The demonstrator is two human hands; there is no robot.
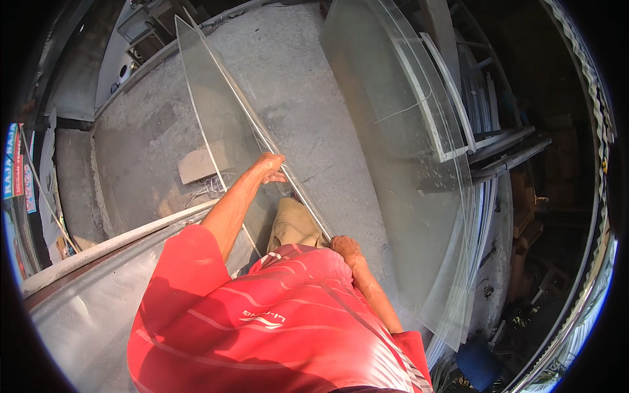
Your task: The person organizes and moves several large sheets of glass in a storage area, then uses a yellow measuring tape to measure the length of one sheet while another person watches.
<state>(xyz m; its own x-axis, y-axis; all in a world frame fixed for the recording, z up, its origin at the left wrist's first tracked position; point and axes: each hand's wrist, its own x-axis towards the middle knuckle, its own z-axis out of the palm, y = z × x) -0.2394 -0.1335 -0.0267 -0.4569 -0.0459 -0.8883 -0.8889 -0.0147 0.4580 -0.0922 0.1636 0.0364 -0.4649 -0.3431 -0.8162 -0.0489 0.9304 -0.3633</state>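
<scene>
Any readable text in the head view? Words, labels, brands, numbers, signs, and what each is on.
Described, not transcribed:
Red shirt: white lettering above a white mark, legible.
Blue-and-red sign, far left: large white lettering on blue, legible; lettering on the red part too small to read surely.
Smaller sign beside it: too small and blurred.
Held glass pane: none that I can make out.

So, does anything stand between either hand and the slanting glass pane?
Nothing visible does: the left hand grips the glass pane directly by its long edge, and the right hand holds that edge nearer the red shirt.
</scene>
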